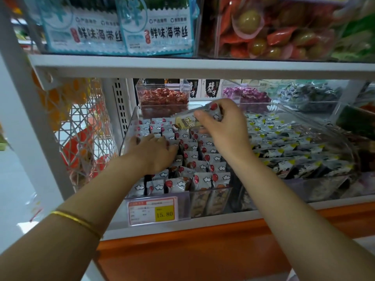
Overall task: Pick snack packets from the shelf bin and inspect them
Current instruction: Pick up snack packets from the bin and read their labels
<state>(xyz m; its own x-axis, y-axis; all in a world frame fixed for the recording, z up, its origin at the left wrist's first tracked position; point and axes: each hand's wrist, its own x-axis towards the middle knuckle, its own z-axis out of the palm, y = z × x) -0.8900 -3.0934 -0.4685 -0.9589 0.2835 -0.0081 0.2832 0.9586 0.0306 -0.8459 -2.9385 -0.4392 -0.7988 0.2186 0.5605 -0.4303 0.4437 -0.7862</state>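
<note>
Head view: right hand (225,126) raised, pinching snack packet (192,118); left hand (154,152) palm-down, fingers straight on binned packets (211,159).

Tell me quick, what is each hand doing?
Left hand: down among the binned packets; grip cannot be told.
Right hand: holding one snack packet.

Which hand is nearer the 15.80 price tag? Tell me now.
Left. The left hand rests on the packets in the bin just behind the price tag; the right hand holds a snack packet higher up, farther back.
</note>
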